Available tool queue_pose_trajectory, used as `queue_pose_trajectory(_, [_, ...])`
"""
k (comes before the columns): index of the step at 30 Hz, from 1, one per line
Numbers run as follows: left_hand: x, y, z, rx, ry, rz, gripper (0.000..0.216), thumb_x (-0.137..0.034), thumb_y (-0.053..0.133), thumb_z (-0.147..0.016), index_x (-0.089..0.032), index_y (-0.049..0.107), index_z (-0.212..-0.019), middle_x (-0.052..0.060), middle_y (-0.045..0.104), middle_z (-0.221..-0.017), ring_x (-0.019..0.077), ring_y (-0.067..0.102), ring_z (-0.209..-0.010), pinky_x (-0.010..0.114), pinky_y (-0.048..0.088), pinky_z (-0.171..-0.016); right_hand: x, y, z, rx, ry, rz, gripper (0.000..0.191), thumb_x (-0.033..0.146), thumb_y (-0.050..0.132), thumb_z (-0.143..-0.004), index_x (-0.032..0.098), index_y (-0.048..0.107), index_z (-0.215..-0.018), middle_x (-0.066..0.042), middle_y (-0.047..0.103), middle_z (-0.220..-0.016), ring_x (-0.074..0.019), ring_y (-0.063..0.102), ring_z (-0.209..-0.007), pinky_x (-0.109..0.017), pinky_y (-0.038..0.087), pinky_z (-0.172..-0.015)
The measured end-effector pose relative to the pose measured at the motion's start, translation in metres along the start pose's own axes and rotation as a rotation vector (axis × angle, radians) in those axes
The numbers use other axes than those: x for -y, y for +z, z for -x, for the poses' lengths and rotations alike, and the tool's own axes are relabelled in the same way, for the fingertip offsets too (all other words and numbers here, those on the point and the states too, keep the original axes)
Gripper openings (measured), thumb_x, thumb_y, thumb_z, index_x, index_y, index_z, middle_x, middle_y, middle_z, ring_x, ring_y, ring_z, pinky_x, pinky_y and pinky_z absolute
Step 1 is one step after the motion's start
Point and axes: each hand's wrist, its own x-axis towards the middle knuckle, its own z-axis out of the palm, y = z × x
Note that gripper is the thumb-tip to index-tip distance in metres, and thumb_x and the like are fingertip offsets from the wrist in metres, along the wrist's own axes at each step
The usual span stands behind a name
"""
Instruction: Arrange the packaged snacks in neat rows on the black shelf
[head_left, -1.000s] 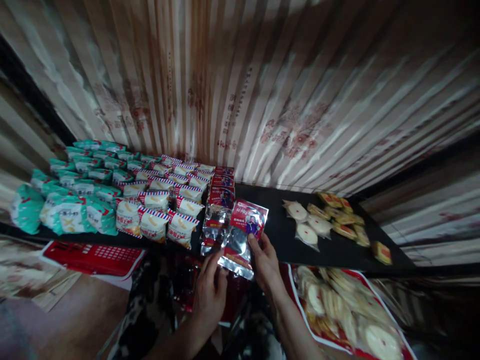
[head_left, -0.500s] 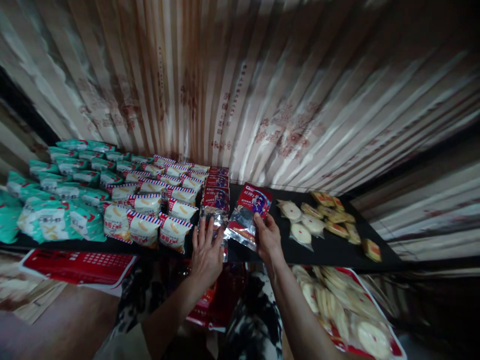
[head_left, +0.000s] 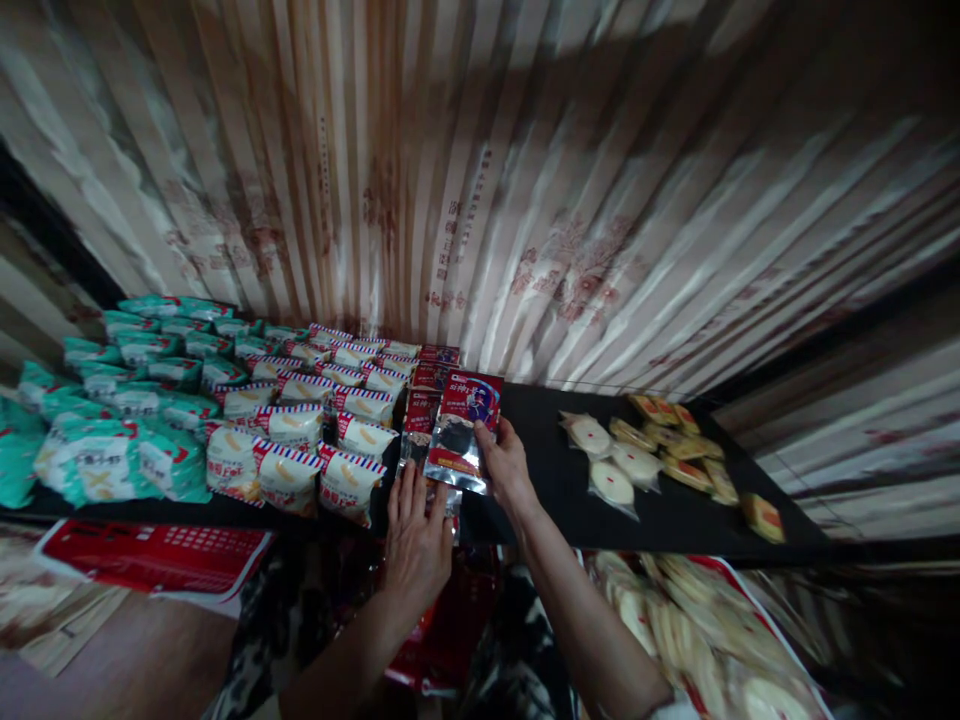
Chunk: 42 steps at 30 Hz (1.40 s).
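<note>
Black shelf [head_left: 675, 510] runs along a pleated wall. Right hand [head_left: 506, 465] pinches one red packet [head_left: 463, 425] by its near right edge. The packet stands tilted, long axis pointing away toward the wall, just over the red row [head_left: 435, 365], where about four more lie in file. Left hand [head_left: 416, 535] lies open and flat, fingers spread, on the row's near end, just below the held packet. To the left sit striped packs [head_left: 292, 425], roughly a dozen, then green packs [head_left: 112, 440], too many to count. To the right, well apart, lie three round biscuits [head_left: 611, 460]

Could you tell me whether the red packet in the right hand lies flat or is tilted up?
Tilted up: the right hand grips the red packet by its edge, top raised above the shelved packets.
</note>
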Motion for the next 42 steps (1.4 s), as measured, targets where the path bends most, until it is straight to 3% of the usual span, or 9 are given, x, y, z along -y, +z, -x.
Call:
queue_pose_trajectory(4, [0.0,-0.001,0.003,0.023,-0.002,-0.026,0.048,-0.024,0.052,-0.081,-0.018,0.047,-0.129,0.016,0.041,-0.139,0.0314,0.027,-0.134,0.051,0.031,-0.105,0.001,0.01,-0.009,0.049,0.019,0.05,0.039,0.041,0.064,-0.067,0.02,0.06,-0.1,-0.002,0.07,-0.079,-0.0192,0.063,-0.067,-0.031,0.049,-0.063])
queue_pose_trajectory(9, [0.001,-0.002,0.007,0.017,0.013,-0.015,0.048,-0.021,0.05,-0.082,-0.02,0.046,-0.129,0.015,0.036,-0.142,0.031,0.026,-0.134,0.052,0.03,-0.105,-0.004,0.022,-0.032,0.058,-0.118,0.246,0.032,0.037,0.059,-0.071,0.021,0.062,-0.099,-0.003,0.069,-0.085,-0.0211,0.063,-0.078,-0.033,0.048,-0.071])
queue_pose_trajectory(13, [0.001,-0.001,0.011,0.008,0.026,-0.022,0.046,-0.023,0.049,-0.083,-0.019,0.047,-0.129,0.016,0.036,-0.142,0.0309,0.027,-0.134,0.051,0.032,-0.103,-0.001,0.033,-0.042,0.043,-0.255,0.409,0.043,0.032,0.058,-0.072,0.019,0.057,-0.113,-0.006,0.068,-0.094,-0.022,0.063,-0.086,-0.034,0.046,-0.077])
queue_pose_trajectory(17, [0.002,0.001,0.012,-0.004,0.021,-0.042,0.044,-0.023,0.048,-0.084,-0.02,0.048,-0.127,0.016,0.039,-0.14,0.0305,0.029,-0.133,0.05,0.034,-0.103,0.006,0.042,-0.043,0.031,-0.25,0.584,0.06,0.03,0.058,-0.074,0.014,0.043,-0.13,-0.007,0.068,-0.082,-0.0224,0.063,-0.078,-0.033,0.047,-0.074])
queue_pose_trajectory(20, [0.003,0.003,0.012,-0.009,0.031,-0.053,0.044,-0.024,0.048,-0.084,-0.02,0.048,-0.128,0.016,0.039,-0.14,0.0302,0.029,-0.133,0.05,0.034,-0.103,0.009,0.045,-0.042,0.021,-0.297,0.673,0.06,0.025,0.053,-0.078,0.014,0.036,-0.135,-0.007,0.067,-0.089,-0.0212,0.063,-0.083,-0.032,0.047,-0.077])
queue_pose_trajectory(28, [0.004,0.006,0.011,-0.027,0.043,-0.057,0.045,-0.024,0.048,-0.084,-0.021,0.048,-0.128,0.014,0.039,-0.14,0.0301,0.027,-0.134,0.051,0.033,-0.103,0.005,0.053,-0.037,0.023,-0.326,0.939,0.039,0.023,0.044,-0.083,0.021,0.058,-0.119,-0.01,0.058,-0.107,-0.0195,0.058,-0.097,-0.028,0.044,-0.085])
queue_pose_trajectory(33, [0.004,0.006,0.01,-0.045,0.059,-0.062,0.044,-0.023,0.049,-0.083,-0.02,0.049,-0.127,0.014,0.041,-0.139,0.0302,0.029,-0.133,0.05,0.035,-0.102,0.002,0.058,-0.032,-0.004,-0.358,1.049,0.043,0.03,0.049,-0.082,0.018,0.056,-0.123,-0.014,0.049,-0.124,-0.0267,0.046,-0.115,-0.035,0.037,-0.096])
queue_pose_trajectory(38, [0.004,0.004,0.009,-0.064,0.065,-0.055,0.046,-0.021,0.05,-0.081,-0.02,0.049,-0.127,0.015,0.042,-0.138,0.0304,0.03,-0.132,0.05,0.036,-0.101,0.001,0.062,-0.027,-0.043,-0.441,1.179,0.047,0.032,0.05,-0.081,0.017,0.052,-0.126,-0.015,0.032,-0.143,-0.0324,0.022,-0.133,-0.045,0.027,-0.101])
queue_pose_trajectory(42, [0.005,0.005,0.009,-0.087,0.078,-0.066,0.045,-0.021,0.05,-0.081,-0.02,0.05,-0.126,0.015,0.042,-0.137,0.0293,0.031,-0.131,0.049,0.036,-0.101,0.007,0.07,-0.03,0.057,-0.575,1.255,0.044,0.031,0.048,-0.082,0.017,0.053,-0.123,-0.013,0.03,-0.146,-0.0298,0.014,-0.136,-0.044,0.021,-0.104])
